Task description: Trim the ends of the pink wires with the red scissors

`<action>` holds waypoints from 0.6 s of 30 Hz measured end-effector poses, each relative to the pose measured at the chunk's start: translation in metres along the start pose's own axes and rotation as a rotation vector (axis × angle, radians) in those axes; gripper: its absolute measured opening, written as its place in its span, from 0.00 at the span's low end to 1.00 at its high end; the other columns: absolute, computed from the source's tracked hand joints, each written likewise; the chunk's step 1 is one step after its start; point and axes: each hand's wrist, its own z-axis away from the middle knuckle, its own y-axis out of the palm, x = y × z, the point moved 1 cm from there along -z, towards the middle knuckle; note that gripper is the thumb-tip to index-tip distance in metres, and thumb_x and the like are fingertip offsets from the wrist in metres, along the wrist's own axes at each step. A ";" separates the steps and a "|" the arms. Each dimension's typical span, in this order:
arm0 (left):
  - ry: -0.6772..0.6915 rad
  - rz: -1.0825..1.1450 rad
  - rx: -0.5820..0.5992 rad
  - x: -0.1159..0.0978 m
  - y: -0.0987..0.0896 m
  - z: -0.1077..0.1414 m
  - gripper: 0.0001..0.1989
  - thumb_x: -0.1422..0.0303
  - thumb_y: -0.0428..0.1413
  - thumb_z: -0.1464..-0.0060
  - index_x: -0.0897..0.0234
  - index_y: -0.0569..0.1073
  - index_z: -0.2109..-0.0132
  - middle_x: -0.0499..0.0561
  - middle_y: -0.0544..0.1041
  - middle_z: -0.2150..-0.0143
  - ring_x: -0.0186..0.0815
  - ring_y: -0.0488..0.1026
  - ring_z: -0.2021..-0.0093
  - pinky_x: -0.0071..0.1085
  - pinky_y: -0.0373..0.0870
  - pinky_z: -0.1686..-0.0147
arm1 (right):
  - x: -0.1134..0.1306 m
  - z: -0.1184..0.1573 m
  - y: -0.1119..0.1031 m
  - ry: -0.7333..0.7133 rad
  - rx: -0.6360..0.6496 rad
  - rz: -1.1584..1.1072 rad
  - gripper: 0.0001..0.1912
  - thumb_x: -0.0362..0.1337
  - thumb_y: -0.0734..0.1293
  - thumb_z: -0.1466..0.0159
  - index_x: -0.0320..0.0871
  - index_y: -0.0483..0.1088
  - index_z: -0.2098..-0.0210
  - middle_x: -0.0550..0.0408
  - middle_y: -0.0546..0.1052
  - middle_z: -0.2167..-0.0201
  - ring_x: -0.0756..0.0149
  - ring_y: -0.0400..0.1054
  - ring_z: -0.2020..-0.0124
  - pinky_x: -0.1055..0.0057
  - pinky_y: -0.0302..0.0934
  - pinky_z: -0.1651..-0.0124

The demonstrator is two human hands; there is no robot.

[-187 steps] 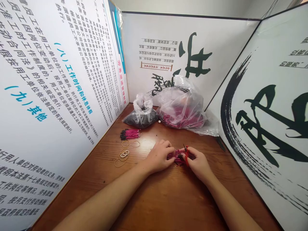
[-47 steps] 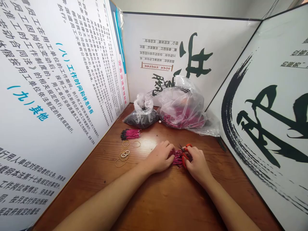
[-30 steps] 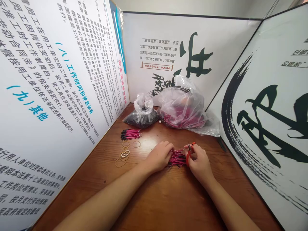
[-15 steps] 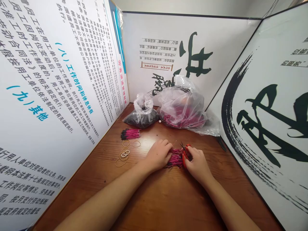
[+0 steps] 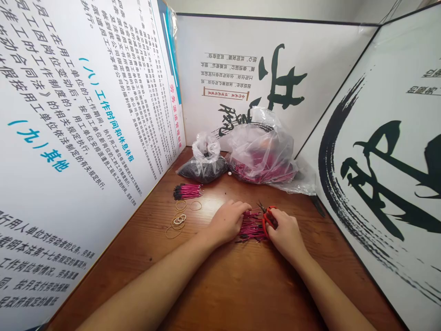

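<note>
Short pink wires with dark ends lie in a loose pile on the wooden table, between my two hands. My left hand is bent over the pile's left end, its fingers curled and closed on some wires; the fingertips are partly hidden. In my right hand are small red-handled scissors, gripped by the handles at the pile's right side. Their dark blades point up and away from me, slightly apart. Farther left, a neat row of similar pink wires with black ends lies flat.
Rubber bands lie left of my hands. Behind stand a plastic bag of dark pieces and a larger clear bag of pink wires. A small white bead sits between them. Printed panels wall in the table.
The scissors and my right hand have shifted slightly, and more of the pink wires shows between my hands. My left hand stays at the pile's left end.
</note>
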 end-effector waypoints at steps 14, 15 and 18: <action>-0.036 0.170 -0.021 0.006 0.003 -0.001 0.14 0.69 0.47 0.33 0.58 0.77 0.51 0.49 0.82 0.55 0.38 0.75 0.55 0.33 0.70 0.52 | -0.001 0.002 -0.004 -0.059 -0.131 -0.101 0.15 0.47 0.65 0.32 0.40 0.71 0.56 0.54 0.75 0.60 0.66 0.71 0.60 0.60 0.67 0.55; -0.030 0.186 -0.019 0.006 0.003 -0.001 0.15 0.69 0.47 0.33 0.57 0.77 0.50 0.48 0.82 0.54 0.37 0.75 0.55 0.32 0.70 0.52 | 0.000 0.002 -0.005 -0.073 -0.132 -0.110 0.15 0.46 0.66 0.32 0.40 0.71 0.56 0.54 0.75 0.59 0.65 0.71 0.60 0.60 0.67 0.54; -0.013 0.224 -0.013 0.007 0.003 -0.001 0.15 0.68 0.46 0.33 0.55 0.76 0.48 0.46 0.82 0.51 0.36 0.76 0.53 0.31 0.70 0.50 | 0.006 0.002 -0.007 -0.119 -0.110 -0.134 0.15 0.46 0.66 0.32 0.40 0.71 0.57 0.54 0.76 0.59 0.65 0.71 0.60 0.60 0.67 0.54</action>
